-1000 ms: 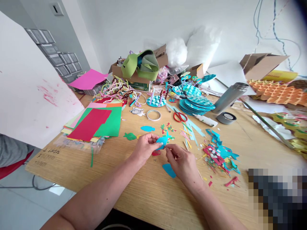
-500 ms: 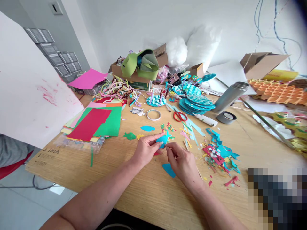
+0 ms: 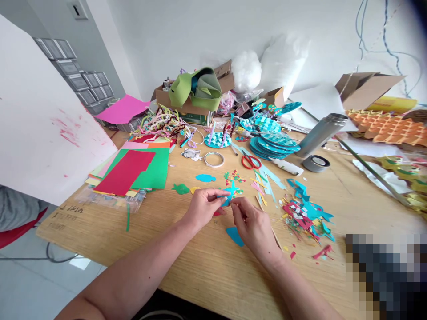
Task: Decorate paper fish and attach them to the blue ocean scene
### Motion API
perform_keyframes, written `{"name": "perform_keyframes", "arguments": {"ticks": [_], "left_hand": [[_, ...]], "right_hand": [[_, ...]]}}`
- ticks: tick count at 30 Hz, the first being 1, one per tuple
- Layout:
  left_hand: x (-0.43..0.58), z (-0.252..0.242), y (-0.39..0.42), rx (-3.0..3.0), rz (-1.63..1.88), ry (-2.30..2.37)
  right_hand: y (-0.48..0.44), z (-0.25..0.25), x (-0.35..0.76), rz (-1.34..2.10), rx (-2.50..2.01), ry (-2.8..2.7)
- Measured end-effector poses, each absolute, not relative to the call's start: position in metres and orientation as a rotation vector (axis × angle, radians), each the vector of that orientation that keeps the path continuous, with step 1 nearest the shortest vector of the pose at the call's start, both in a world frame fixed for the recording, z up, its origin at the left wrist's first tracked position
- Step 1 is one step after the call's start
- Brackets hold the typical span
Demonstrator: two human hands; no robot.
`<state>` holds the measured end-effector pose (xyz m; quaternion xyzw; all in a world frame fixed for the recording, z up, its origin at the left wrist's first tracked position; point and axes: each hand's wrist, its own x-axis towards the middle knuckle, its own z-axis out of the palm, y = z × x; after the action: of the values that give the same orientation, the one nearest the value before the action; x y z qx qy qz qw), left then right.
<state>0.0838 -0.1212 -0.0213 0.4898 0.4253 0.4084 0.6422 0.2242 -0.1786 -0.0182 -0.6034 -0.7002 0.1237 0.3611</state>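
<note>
My left hand (image 3: 207, 205) pinches a blue paper fish cutout (image 3: 232, 189) between thumb and fingers, above the middle of the table. At the lower edge of that fish, my right hand (image 3: 250, 220) has thumb and forefinger pressed together; whatever they pinch is too small to make out. A thin wooden stick (image 3: 276, 240) shows beyond the right wrist, partly hidden by the hand. Below the hands lies a blue paper piece (image 3: 235, 236). Another blue fish cutout (image 3: 205, 178), a green paper fish (image 3: 180, 189) and small coloured paper bits (image 3: 238, 175) lie nearby.
Red-handled scissors (image 3: 251, 162), a tape roll (image 3: 214, 159) and a white glue bottle (image 3: 288, 167) lie behind the hands. Paper scraps (image 3: 308, 211) spread to the right. Coloured paper sheets (image 3: 125, 173) are stacked left. A metal flask (image 3: 322, 135) stands near blue discs (image 3: 273, 146).
The blue fish has tilted in my left fingers, showing a narrower face. Both hands stay in nearly the same place.
</note>
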Motion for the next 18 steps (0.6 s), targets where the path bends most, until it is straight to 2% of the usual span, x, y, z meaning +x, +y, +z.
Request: {"name": "perform_keyframes", "arguments": {"ticks": [18], "left_hand": [[0.0836,-0.0111,-0.121,0.915,0.908,0.944]], "right_hand": [[-0.1776,-0.0205,0.2231,0.278,-1.532,-1.818]]}}
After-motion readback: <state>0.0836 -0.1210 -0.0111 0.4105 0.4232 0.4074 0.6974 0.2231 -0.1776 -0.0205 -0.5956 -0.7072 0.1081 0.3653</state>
